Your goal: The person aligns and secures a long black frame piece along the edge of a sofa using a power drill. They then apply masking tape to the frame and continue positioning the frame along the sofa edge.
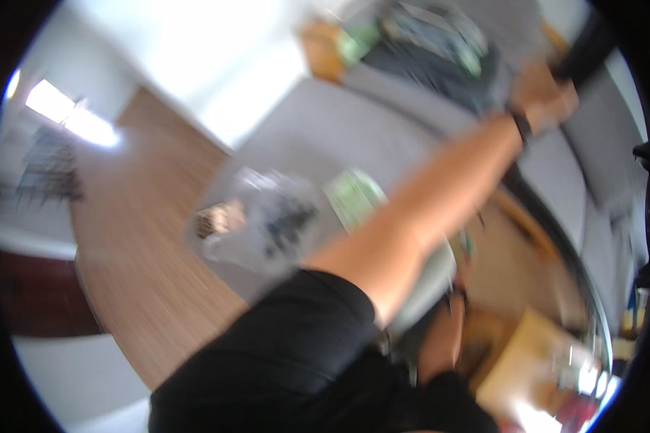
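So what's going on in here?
A person in black sleeves has their left hand stretched out to the upper right, seemingly gripping a blurred black object. Their right hand is lower down, beyond the outstretched arm; it's too blurry to tell what, if anything, it holds. On the grey fabric sofa lie a clear plastic bag with dark contents and a pale green, flat-looking item.

Left arm [430, 209] outstretched, left hand [542, 101] curled; right forearm [443, 338] lower
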`<state>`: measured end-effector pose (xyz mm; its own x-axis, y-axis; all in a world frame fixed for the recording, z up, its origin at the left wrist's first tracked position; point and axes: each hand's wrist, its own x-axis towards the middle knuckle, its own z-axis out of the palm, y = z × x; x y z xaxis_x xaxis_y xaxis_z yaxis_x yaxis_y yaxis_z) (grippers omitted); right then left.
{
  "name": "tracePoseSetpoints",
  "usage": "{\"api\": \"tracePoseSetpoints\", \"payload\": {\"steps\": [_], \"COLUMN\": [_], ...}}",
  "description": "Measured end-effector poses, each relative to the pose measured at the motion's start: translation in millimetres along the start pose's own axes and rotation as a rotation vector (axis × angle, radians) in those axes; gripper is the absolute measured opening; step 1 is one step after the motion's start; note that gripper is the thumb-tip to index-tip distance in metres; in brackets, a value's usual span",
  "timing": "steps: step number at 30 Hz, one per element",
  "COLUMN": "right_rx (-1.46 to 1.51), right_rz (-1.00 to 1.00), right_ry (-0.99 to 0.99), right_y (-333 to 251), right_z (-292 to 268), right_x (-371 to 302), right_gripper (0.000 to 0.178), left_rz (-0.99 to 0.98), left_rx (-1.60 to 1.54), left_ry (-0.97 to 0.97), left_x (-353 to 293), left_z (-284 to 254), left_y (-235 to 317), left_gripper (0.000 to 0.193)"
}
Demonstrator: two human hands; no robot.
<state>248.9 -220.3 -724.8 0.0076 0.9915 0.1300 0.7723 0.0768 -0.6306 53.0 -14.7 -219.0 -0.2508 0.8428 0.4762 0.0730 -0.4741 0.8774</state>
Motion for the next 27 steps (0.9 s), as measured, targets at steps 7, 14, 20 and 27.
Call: {"api": "tracePoseSetpoints", "payload": {"steps": [7, 14, 20, 27], "right_rx": [0.689, 0.424, 0.078, 0.959], "right_rz": [0.338, 0.264, 0.23, 0.429], "right_ry": [-0.119, 0.109, 0.317, 0.421], "right_y": [1.3, -8.8, -10.4, -53.2], "right_z": [-16.4, -30.1, -21.6, -51.5], "right_x": [-2.2, 36.9, 59.5, 86.7], "right_gripper": [0.059, 0.046, 0.043, 0.036], "left_rz": [0.107, 0.085, 0.18, 0.234], "left_rx": [-0.294, -0.173, -0.081, -0.063], "left_ry": [-0.088, -0.127, -0.169, -0.117], "left_x": [5.0, 4.1, 1.0, -5.2], "left_z": [-7.2, 5.1, -7.2, 9.3], "left_y": [2.1, -16.1, -4.2, 4.4], "left_gripper": [0.031, 0.041, 0.04, 0.039]}}
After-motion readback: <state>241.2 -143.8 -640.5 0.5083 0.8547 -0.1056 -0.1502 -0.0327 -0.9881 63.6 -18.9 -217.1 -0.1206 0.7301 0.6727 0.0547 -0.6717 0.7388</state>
